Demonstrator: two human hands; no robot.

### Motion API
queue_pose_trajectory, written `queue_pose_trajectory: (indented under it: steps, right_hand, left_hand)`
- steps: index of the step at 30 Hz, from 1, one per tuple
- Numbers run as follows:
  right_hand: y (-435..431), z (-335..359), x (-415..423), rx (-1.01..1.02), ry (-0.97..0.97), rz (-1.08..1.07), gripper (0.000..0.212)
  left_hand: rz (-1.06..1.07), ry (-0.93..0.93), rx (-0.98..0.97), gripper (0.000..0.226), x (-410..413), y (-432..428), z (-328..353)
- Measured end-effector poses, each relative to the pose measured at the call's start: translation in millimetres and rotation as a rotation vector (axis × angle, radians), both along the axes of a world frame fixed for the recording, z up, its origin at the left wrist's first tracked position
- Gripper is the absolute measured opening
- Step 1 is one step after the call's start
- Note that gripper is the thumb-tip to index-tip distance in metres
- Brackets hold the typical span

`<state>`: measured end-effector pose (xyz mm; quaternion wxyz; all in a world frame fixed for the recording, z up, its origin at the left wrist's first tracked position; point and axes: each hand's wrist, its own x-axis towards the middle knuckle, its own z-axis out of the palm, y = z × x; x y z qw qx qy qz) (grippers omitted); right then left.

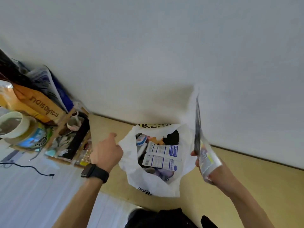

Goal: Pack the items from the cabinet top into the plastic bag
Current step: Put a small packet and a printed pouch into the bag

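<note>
White plastic bag (154,181) sits on the tan floor (246,186), mouth open and facing up at the camera, close to the white wall (164,55). Left hand (107,153), fingers closed, pinches the bag's left rim and pulls it wide. A black watch (94,172) is on that wrist. Right hand (212,171), just right of the bag's rim, is clenched around a flat packet (204,145), blurred; its long axis runs near vertical, top edge pointing up along the wall, thin edge toward the camera. Inside the bag: white-and-blue printed packets (162,156) lying flat on top, long axis across the mouth, dark and purple items under them. Open floor right of the bag; left side is tight against a cluttered wooden shelf (65,122) holding an orange box (41,104) and a tape roll (14,125). Black cable (28,167) lies on the pale surface at left.
</note>
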<state>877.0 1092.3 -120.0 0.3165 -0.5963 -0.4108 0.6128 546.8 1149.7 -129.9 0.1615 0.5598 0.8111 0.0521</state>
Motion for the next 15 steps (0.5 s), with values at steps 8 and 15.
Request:
queue_pose_trajectory:
  steps: [8,15]
  right_hand:
    - [19.2,21.1,-17.8,-0.112,-0.324,0.342,0.027]
    - [10.7,-22.5,-15.2,-0.343,-0.152,0.134,0.024]
  left_hand:
    - [0.270,-1.025,0.073,0.015,4.7,8.3,21.6]
    - [0.152,-1.141,0.098,0.016,16.8,10.1,17.4]
